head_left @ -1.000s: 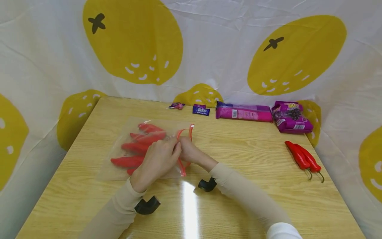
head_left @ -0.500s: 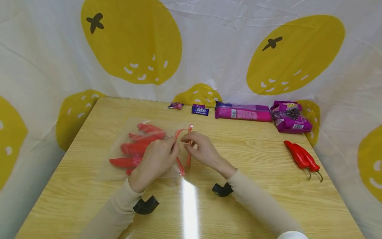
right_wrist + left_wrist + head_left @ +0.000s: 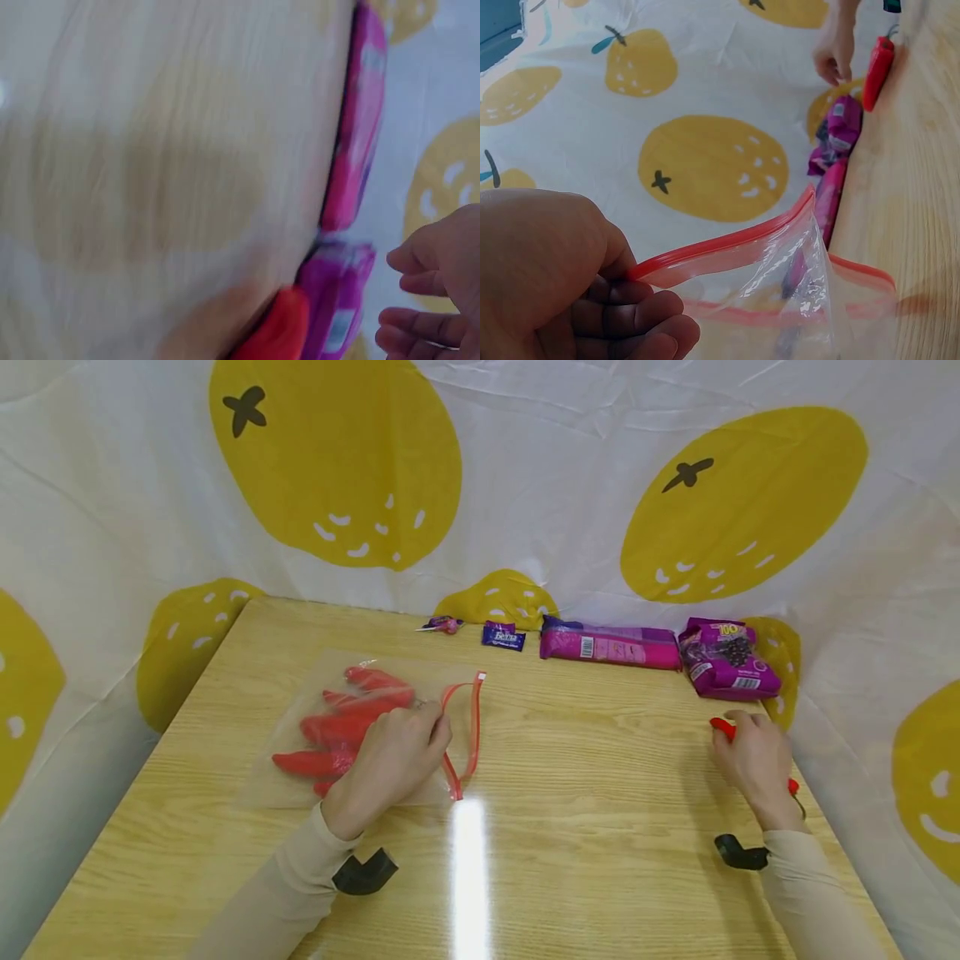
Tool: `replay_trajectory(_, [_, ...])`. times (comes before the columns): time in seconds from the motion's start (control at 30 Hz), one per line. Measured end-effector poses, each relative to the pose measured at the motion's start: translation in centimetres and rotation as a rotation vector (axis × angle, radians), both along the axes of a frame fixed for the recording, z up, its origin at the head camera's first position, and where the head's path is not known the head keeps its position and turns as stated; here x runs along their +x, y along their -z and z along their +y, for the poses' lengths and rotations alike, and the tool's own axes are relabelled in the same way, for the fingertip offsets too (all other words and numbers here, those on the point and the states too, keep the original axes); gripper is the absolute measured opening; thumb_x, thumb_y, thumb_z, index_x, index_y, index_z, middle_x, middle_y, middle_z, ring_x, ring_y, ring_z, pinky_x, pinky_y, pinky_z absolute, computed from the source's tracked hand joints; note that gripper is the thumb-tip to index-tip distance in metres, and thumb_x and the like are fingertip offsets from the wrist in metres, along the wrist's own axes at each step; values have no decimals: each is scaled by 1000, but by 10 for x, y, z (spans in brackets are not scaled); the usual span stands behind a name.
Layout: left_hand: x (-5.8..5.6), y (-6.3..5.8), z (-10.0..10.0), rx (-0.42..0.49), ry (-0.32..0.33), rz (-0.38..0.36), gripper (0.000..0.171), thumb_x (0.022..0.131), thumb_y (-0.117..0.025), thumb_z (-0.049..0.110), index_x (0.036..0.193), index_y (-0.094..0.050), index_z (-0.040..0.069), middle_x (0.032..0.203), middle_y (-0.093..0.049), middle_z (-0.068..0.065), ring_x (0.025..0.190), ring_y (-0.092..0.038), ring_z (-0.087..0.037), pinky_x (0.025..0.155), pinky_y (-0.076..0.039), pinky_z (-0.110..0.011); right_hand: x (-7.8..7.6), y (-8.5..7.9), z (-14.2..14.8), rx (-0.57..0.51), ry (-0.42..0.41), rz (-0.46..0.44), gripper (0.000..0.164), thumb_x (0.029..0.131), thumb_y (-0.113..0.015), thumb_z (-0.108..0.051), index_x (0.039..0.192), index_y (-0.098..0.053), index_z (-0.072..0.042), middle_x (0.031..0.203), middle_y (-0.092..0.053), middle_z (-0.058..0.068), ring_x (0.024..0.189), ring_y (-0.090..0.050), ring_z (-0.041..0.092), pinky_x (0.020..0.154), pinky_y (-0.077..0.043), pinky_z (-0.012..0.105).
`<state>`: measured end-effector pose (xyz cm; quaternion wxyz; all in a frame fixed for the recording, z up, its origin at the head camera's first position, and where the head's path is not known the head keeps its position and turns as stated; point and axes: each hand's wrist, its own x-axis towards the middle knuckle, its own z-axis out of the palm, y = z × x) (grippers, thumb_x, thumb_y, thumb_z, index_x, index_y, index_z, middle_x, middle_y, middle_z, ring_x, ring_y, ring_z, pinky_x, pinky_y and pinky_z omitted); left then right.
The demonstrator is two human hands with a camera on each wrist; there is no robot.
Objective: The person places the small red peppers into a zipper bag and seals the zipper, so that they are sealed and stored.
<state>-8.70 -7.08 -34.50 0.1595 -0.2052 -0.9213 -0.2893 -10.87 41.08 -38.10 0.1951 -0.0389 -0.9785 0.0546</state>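
My left hand [image 3: 393, 747] pinches the red zip edge [image 3: 727, 244] of a clear zip bag [image 3: 296, 693], whose mouth gapes toward the right. Inside the bag lie several red chili peppers [image 3: 307, 765], partly covered by that hand. At the right side of the table, my right hand [image 3: 753, 760] hovers over two more red peppers [image 3: 722, 727], hiding most of them. One red pepper [image 3: 281, 326] shows below the right hand in the right wrist view. The right fingers [image 3: 420, 322] are spread slightly apart with nothing between them.
Along the back edge lie a lollipop [image 3: 447, 625], a small blue-purple candy [image 3: 503, 636], a long pink-purple packet [image 3: 611, 643] and a purple bag [image 3: 731, 664]. A patterned cloth [image 3: 540, 485] hangs behind the wooden table [image 3: 585, 827].
My right hand has let go of the bag's zip edge and moved far right, over the loose peppers. My left hand still holds the bag in the same place.
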Motion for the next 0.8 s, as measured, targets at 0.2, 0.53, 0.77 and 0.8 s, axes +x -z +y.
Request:
replay_trajectory(0.2, [0,0,-1,2,3,-19,26,87,-54,14,62,-47,12,51,-35,2,44,-33,-12,40,-26,-24,17,9,39,60,141,-139,39,83,-58,-22,104,-55,11,91,-50,37,76,-46,50,57,-36,53])
replay_trajectory(0.53, [0,1,-2,6,6,-22,27,88,-53,14,62,-47,12,52,-34,2,43,-33,-11,40,-25,-24,19,15,41,110,195,-315,38,78,-59,-23,103,-53,5,81,-49,32,67,-48,46,49,-37,51])
replay_trajectory(0.77, [-1,1,-1,4,11,-36,25,88,-54,15,63,-47,12,52,-35,2,42,-33,-10,39,-25,-23,20,18,44,90,175,-294,36,75,-63,-17,99,-49,5,78,-52,32,61,-47,44,48,-36,48])
replay_trajectory(0.8, [-1,1,-1,3,12,-36,25,88,-54,15,64,-47,11,52,-35,2,42,-33,-10,39,-25,-23,20,18,44,82,173,-288,37,75,-63,-18,100,-49,6,78,-52,32,60,-48,43,48,-36,47])
